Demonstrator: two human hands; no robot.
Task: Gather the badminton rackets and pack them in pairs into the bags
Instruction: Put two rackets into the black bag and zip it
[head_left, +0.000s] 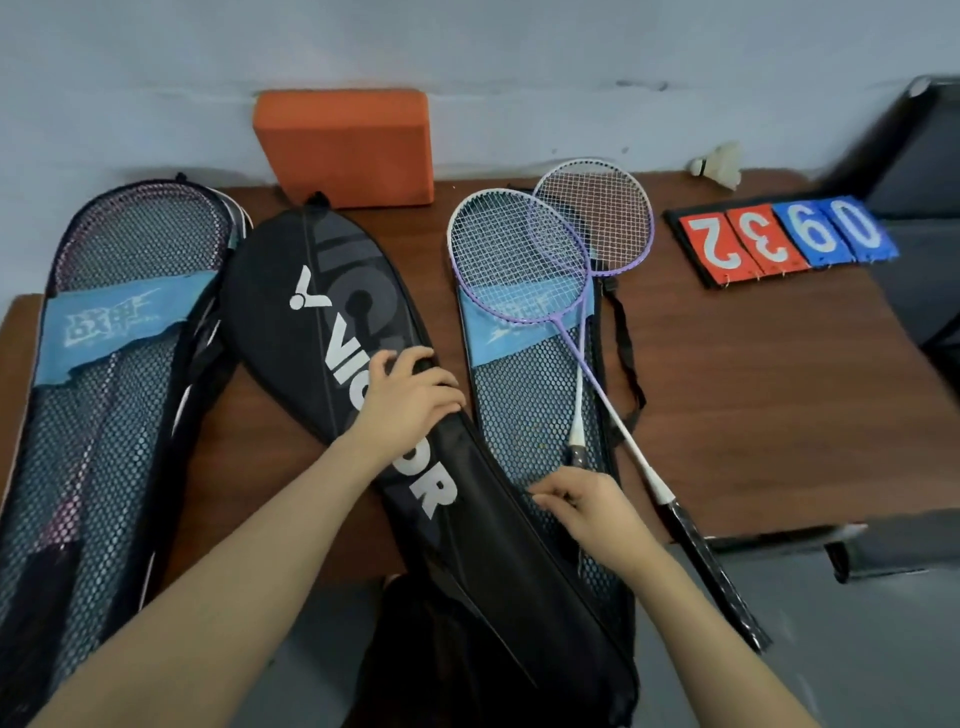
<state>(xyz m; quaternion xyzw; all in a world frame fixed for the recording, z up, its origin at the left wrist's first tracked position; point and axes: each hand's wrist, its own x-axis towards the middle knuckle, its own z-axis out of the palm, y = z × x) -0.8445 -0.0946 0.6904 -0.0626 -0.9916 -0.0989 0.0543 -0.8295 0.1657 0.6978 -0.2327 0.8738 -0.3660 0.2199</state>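
Observation:
A black Victor racket bag (332, 322) lies diagonally across the brown table (753, 395). My left hand (402, 397) grips its right edge near the middle. Lower down, my right hand (592, 512) pinches something small, perhaps a zipper pull, where that bag meets the mesh bag (524, 395) beside it. On that mesh bag rest two purple-and-white rackets (519, 254), crossed, with their handles toward me. Another mesh bag (104, 364) at the far left holds rackets with dark and pink frames.
An orange foam block (345, 145) leans on the wall behind the bags. A flip scoreboard (784, 236) with red and blue number cards lies at the back right, a shuttlecock (719, 163) beyond it. A dark chair (919, 171) stands at the right edge.

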